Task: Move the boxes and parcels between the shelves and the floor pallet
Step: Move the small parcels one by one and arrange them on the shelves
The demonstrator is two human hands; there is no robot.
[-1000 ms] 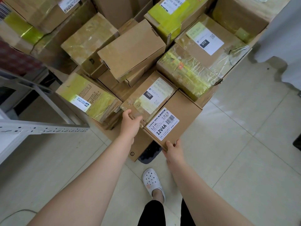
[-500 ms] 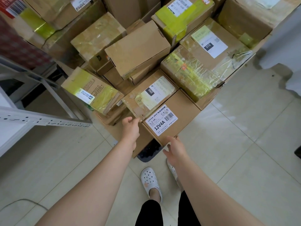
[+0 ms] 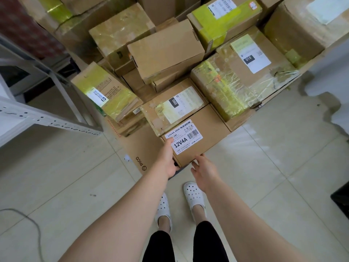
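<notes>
A flat brown box with a white "12V4A" label lies at the near edge of a pile of cardboard parcels on the floor. My left hand grips its near-left side, thumb on the label's corner and fingers curled at the edge below. Just off the box's near corner is my right hand, fingers spread and fingertips at the lower edge. A taped box labelled "060" lies against the far side of the 12V4A box.
Many taped parcels are piled behind, among them a large "010" box. A flat "pico" carton lies under the pile's left corner. A white metal shelf stands at left. A cable lies on the tiled floor; a dark object sits at the right edge.
My left hand slid from the corner of the 060 box to the 12V4A box's near-left side. The right hand drew back slightly from the box's edge. The view moved closer.
</notes>
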